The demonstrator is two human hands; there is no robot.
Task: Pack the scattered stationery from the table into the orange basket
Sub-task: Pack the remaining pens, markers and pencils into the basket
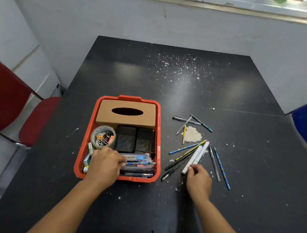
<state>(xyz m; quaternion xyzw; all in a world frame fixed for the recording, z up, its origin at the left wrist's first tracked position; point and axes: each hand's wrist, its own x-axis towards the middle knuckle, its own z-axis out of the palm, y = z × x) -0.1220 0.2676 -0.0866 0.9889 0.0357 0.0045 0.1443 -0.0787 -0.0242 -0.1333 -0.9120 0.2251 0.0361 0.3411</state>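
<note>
A blue pencil (140,163) is held inside the orange basket (84,151) by the left hand (106,163); right of the basket, a white marker (194,159) is pinched by the right hand (198,180).

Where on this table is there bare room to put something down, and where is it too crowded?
Bare: the table beyond the orange basket, and the near strip between the two forearms. Crowded: the basket itself, and the patch to its right, where pens and pencils lie scattered by the right hand.

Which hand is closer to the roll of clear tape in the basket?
The left hand, which is inside the orange basket just below the tape roll. The right hand is outside, over the white markers.
</note>
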